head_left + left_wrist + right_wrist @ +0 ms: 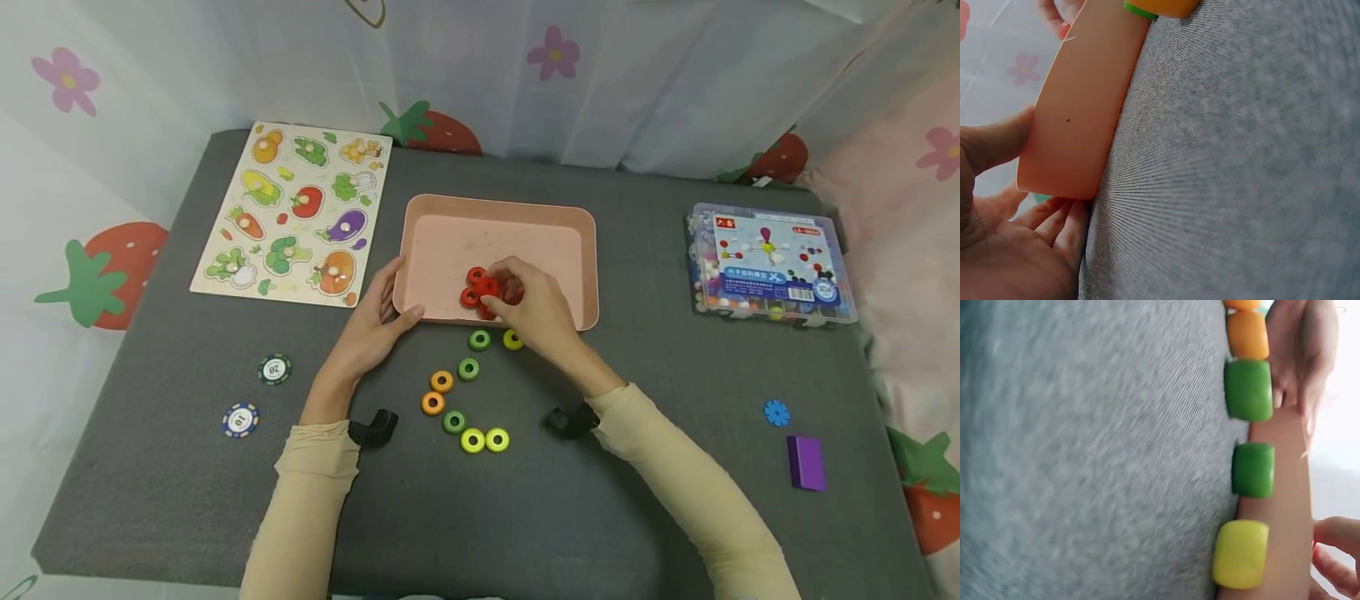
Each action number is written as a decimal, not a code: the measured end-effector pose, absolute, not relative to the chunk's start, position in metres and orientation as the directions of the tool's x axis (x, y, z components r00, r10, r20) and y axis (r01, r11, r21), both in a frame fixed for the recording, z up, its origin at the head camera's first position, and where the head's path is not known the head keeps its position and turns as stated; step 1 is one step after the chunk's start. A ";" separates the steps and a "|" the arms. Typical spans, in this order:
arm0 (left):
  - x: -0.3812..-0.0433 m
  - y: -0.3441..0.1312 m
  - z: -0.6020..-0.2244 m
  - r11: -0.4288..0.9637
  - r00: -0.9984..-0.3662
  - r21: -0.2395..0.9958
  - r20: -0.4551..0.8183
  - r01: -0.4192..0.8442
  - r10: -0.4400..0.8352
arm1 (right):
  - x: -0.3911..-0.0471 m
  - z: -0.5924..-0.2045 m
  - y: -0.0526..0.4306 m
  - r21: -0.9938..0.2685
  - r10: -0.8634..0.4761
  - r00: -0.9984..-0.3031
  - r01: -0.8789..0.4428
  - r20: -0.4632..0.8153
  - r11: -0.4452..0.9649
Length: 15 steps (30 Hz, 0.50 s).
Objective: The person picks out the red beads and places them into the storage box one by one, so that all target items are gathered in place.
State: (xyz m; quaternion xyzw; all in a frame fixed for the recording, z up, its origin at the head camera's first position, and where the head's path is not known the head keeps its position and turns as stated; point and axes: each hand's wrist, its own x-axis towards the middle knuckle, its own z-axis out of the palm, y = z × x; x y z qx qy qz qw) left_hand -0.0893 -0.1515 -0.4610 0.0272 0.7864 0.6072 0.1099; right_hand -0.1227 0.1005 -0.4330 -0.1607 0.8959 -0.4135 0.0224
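At the near left corner of a shallow pink tray (517, 229), my left hand (363, 329) grips the wall, thumb at the front and fingers along the left side. My right hand (543, 312) reaches over the tray's front rim and pinches a red ring bead (1315, 549) between thumb and fingers. Several other red ring beads (470, 297) lie clustered in the tray beside its fingertips, partly covered by the hand. On the table in front of the tray are green ring beads (468, 369), orange ring beads (432, 403) and yellow ring beads (497, 440).
A vegetable puzzle board (285, 217) lies left of the tray. Two poker chips (240, 420) are near the left forearm. To the right are a clear box (772, 265) of coloured balls, a blue notched disc (777, 412) and a purple block (807, 463).
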 end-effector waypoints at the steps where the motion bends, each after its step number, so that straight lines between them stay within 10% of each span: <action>1: -0.089 -0.151 -0.461 0.260 -0.974 0.961 -0.143 -0.094 0.176 | -0.124 -0.434 0.101 -0.745 -0.299 -0.950 -0.263 0.089 0.614; 15: -0.087 -0.150 -0.459 0.265 -0.972 0.958 -0.158 -0.107 0.176 | -0.125 -0.444 0.107 -0.731 -0.295 -0.948 -0.285 0.119 0.620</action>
